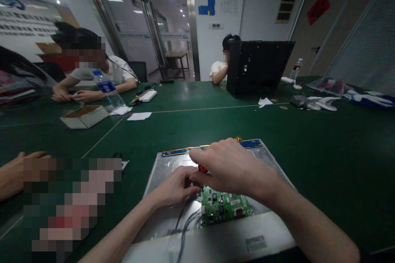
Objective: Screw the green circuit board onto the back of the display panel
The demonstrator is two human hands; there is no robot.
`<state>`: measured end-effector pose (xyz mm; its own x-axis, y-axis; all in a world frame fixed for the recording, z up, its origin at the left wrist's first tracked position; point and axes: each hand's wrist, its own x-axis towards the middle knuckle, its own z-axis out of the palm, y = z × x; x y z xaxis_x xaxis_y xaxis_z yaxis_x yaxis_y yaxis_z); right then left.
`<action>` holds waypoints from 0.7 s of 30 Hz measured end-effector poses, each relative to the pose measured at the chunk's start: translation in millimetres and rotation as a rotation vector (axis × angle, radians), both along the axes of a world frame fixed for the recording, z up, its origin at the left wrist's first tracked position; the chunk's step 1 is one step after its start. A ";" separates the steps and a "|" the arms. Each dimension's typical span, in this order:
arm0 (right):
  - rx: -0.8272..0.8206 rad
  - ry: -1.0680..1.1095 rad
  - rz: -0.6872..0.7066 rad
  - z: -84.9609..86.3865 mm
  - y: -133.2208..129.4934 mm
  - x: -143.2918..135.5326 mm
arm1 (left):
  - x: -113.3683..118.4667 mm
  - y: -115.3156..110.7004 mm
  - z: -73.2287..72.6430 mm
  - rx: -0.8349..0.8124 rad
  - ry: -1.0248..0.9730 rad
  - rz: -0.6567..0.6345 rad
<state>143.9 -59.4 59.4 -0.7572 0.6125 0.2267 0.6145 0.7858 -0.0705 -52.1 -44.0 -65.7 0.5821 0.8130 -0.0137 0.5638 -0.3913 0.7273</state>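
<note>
A flat metal panel [154, 176] lies before me on the table, with a green circuit board [226, 204] on it and a narrow blue board [253, 144] along its far edge. My right hand [231, 166] is closed around a red and black tool handle [202, 168], above the green board's far left corner. The tool's lower part is hidden. Close beside it, my left hand [179, 185] has its thumb and fingers pinched at the board's left corner; what they hold cannot be made out. Grey cables [185, 230] run from the board's left side toward me.
The green table [191, 127] holds an open box [84, 117], a water bottle [109, 90] and papers [139, 116] at the left. A large black case [261, 68] stands across the table. Several people sit around; another person's hand [27, 172] rests at the near left.
</note>
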 end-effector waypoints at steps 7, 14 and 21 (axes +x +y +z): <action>-0.037 0.046 0.070 2.2 -2.3 2.0 | 0.8 1.0 1.7 -0.034 -0.026 -0.050; -0.012 0.008 -0.008 0.6 -0.8 -0.2 | -0.7 0.5 -0.9 0.003 -0.013 -0.008; -0.005 0.035 0.003 1.2 -2.2 1.8 | 1.0 0.0 3.9 0.016 -0.025 -0.043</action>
